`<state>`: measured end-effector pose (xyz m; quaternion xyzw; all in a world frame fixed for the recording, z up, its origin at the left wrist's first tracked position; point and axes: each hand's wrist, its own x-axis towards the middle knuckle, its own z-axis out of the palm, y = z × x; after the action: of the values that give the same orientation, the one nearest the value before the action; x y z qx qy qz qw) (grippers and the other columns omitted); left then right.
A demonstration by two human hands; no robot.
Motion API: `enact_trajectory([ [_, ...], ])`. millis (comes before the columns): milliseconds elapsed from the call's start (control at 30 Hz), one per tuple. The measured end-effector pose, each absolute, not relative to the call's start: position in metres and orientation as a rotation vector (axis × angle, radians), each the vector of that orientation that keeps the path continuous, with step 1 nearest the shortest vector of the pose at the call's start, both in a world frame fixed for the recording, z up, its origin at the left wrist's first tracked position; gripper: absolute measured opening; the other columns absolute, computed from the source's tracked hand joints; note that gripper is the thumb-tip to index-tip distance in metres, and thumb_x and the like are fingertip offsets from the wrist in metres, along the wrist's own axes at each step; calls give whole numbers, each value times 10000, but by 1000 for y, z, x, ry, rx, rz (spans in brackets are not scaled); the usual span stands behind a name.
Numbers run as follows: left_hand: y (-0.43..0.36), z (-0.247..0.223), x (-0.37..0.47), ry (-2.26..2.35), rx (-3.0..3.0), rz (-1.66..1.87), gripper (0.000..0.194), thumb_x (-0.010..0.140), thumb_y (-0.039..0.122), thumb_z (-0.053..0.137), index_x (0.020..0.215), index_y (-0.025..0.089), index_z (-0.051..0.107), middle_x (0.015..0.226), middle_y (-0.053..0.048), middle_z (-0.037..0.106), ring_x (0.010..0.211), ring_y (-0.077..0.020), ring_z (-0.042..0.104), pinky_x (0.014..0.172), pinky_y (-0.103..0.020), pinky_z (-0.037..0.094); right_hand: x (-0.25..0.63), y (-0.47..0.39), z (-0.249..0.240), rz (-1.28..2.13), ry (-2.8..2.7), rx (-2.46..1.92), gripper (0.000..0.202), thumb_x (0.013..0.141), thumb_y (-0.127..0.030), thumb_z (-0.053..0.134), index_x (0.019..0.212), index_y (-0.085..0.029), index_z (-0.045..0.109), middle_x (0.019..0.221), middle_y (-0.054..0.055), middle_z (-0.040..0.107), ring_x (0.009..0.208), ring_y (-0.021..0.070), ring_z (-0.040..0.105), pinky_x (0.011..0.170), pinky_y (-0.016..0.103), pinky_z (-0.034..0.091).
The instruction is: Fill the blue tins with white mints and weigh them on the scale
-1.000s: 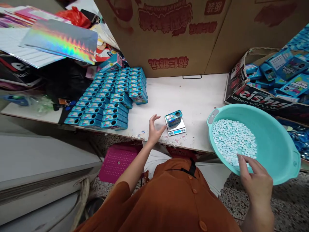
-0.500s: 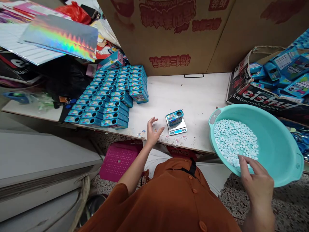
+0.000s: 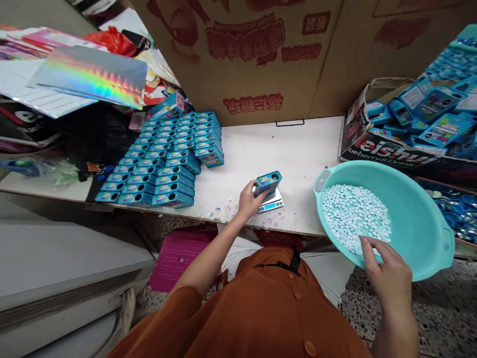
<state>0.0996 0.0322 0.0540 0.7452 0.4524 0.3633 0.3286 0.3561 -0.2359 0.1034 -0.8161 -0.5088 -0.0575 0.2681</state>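
My left hand [image 3: 247, 202] is closed around a blue candy tin [image 3: 267, 182] with a dark round hole in its top. The tin is upright, over the small digital scale [image 3: 275, 204] with a lit blue display; whether it still touches the plate I cannot tell. At the near rim of a turquoise basin [image 3: 421, 219], my right hand [image 3: 389, 268] has thumb and forefinger pressed together. Anything between those fingertips is too small to make out. Pale blue and white candies [image 3: 354, 214] cover the left part of the basin's bottom.
Rows of similar blue tins [image 3: 160, 164] stand at the table's left. A cardboard box of blue tins [image 3: 439, 119] is behind the basin, with a tray of shiny blue pieces [image 3: 454, 209] beside it. A large carton [image 3: 257, 64] walls off the back. Small stickers [image 3: 219, 213] lie along the front edge.
My left hand has moved right and closed on the tin at the scale. My right hand stays pinched at the basin. The view has shifted slightly.
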Motion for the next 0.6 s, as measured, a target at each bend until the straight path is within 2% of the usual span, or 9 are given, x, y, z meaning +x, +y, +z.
enact_trajectory([
  [67, 32, 82, 116, 1054, 2024, 1030, 297, 819, 314, 668, 1088, 207, 597, 1040, -60, 663, 977, -203, 622, 852, -339, 500, 357, -236, 102, -139, -1377, -2183, 261, 936, -365, 507, 927, -181, 694, 917, 77, 730, 842, 226, 670, 773, 321, 474],
  [167, 26, 129, 141, 785, 2173, 1164, 354, 818, 304, 686, 1145, 221, 579, 1103, -65, 651, 1032, -201, 599, 892, -350, 489, 356, -236, 100, -120, -1366, -2159, 258, 937, -358, 507, 926, -178, 691, 912, 79, 728, 843, 226, 669, 792, 335, 475],
  [267, 19, 158, 166, 525, 2313, 1111, 362, 829, 297, 680, 1167, 224, 571, 1112, -63, 654, 1045, -200, 588, 919, -369, 478, 355, -236, 99, -104, -1338, -2152, 253, 939, -352, 502, 926, -181, 688, 906, 77, 727, 848, 225, 667, 794, 341, 476],
  [367, 15, 162, 185, 382, 2396, 980, 310, 862, 290, 640, 1161, 228, 583, 1086, -59, 662, 1027, -202, 590, 909, -380, 482, 355, -237, 98, -89, -1325, -2140, 239, 940, -342, 502, 930, -188, 684, 921, 73, 727, 861, 222, 666, 810, 346, 475],
  [600, 14, 158, 197, 298, 2475, 916, 314, 881, 293, 612, 1191, 246, 588, 1077, -65, 656, 1017, -218, 586, 887, -396, 491, 353, -237, 99, -11, -1301, -2163, 252, 951, -340, 469, 943, -199, 678, 954, 81, 722, 901, 230, 661, 835, 370, 479],
])
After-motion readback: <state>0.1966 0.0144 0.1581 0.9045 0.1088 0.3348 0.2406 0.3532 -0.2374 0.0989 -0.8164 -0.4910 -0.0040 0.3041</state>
